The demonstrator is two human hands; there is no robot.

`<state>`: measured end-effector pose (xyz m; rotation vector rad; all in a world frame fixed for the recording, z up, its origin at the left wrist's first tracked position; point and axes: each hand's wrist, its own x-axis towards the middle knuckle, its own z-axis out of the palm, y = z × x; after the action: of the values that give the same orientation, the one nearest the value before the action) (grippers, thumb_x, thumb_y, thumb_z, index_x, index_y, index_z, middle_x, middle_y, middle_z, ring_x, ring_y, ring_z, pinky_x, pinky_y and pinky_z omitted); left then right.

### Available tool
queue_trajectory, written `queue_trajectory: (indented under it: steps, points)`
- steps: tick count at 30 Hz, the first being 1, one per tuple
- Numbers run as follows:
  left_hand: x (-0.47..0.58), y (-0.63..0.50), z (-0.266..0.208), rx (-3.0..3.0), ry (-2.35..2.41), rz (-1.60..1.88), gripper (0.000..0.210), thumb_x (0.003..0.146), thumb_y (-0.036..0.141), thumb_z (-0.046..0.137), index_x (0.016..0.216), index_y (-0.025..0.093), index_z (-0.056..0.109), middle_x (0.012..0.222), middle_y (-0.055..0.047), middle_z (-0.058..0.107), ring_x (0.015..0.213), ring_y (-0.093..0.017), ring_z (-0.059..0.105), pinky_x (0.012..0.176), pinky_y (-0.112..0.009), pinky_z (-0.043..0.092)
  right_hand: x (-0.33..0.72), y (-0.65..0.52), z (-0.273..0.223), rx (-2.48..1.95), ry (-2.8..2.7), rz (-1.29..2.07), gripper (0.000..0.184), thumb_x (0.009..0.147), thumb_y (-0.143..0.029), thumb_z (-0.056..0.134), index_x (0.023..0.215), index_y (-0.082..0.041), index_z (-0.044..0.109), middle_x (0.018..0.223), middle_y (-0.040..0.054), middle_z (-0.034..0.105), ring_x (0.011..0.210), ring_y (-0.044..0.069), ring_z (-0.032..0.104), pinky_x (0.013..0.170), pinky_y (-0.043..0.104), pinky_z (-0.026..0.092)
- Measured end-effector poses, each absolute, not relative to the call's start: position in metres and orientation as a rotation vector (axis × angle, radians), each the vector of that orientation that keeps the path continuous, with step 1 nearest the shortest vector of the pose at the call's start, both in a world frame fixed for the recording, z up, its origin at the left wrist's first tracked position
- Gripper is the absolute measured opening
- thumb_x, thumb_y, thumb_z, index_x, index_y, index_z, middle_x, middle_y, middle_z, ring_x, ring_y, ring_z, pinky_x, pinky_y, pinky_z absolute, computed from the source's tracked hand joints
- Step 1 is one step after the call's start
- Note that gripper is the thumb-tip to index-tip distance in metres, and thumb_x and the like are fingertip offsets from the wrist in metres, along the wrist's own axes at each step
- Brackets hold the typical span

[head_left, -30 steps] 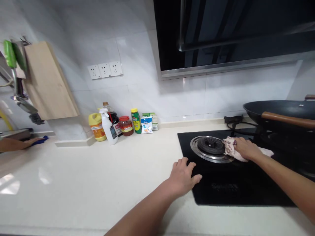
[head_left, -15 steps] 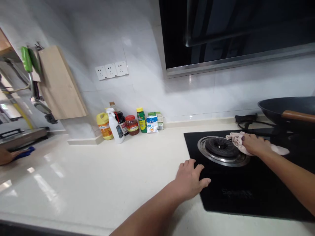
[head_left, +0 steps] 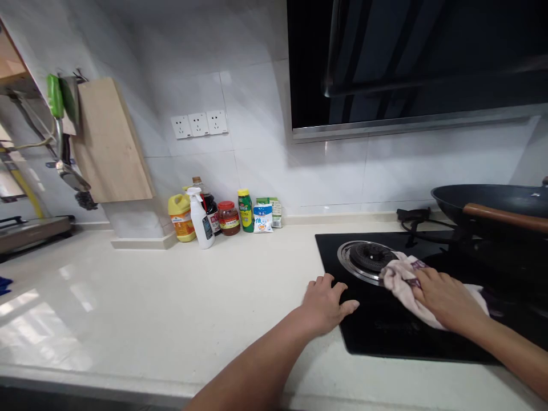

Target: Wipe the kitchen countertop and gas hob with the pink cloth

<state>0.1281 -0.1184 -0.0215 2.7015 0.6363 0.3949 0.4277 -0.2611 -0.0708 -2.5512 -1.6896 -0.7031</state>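
Observation:
My right hand (head_left: 445, 299) presses a crumpled white cloth (head_left: 405, 285) with dark markings onto the black glass cooktop (head_left: 368, 337). The cloth lies over the front right edge of the round burner (head_left: 371, 257), covering part of its metal ring. My left hand (head_left: 325, 305) rests at the cooktop's left edge, fingers spread, partly on the white counter, and holds nothing. Behind my right hand, a dark wok (head_left: 492, 197) with a wooden handle (head_left: 505, 217) sits at the right side of the cooktop.
Against the wall stand a yellow jug (head_left: 182, 220), a white spray bottle (head_left: 200, 220), a red-lidded jar (head_left: 229, 218), a green bottle (head_left: 245, 211) and a blue-white packet (head_left: 262, 218). A cutting board (head_left: 111, 142) hangs at left. The range hood (head_left: 406, 57) overhangs the cooktop.
My right hand has drawn the cloth from behind the burner's right side toward its front. My left hand stays by the edge. The other person's hand at far left has left the view.

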Motion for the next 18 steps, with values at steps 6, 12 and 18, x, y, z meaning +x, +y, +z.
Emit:
queue_trajectory:
  steps: [6,12,18]
  points:
    - [0.131,-0.117,-0.019,2.556,0.715,0.426,0.059,0.096,0.067,0.037,0.138,0.029,0.054,0.135,-0.009,0.056,0.130,-0.031,0.049,0.112,-0.050,0.038,0.361,-0.275,-0.076,-2.178,-1.826,-0.774,0.036,0.093,-0.029,0.042,0.121,-0.023,0.064,0.112,0.0132,0.064,0.093,0.030,0.059,0.084,0.046,0.047]
    - [0.134,-0.114,-0.023,2.460,0.750,0.557,0.053,0.097,0.059,0.042,0.139,0.029,0.053,0.134,-0.009,0.054,0.127,-0.028,0.052,0.112,-0.047,0.041,0.316,-0.236,-0.064,-2.030,-1.957,-0.623,0.039,0.090,-0.026,0.048,0.125,-0.024,0.063,0.124,0.0126,0.062,0.107,0.031,0.056,0.093,0.046,0.045]
    - [0.134,-0.115,-0.018,2.451,0.862,0.681,0.053,0.094,0.054,0.050,0.139,0.027,0.053,0.146,-0.011,0.046,0.139,-0.031,0.039,0.117,-0.046,0.036,0.298,-0.169,-0.038,-2.069,-2.033,-0.430,0.039,0.096,-0.030,0.041,0.128,-0.020,0.062,0.129,0.0153,0.061,0.110,0.031,0.057,0.095,0.045,0.043]
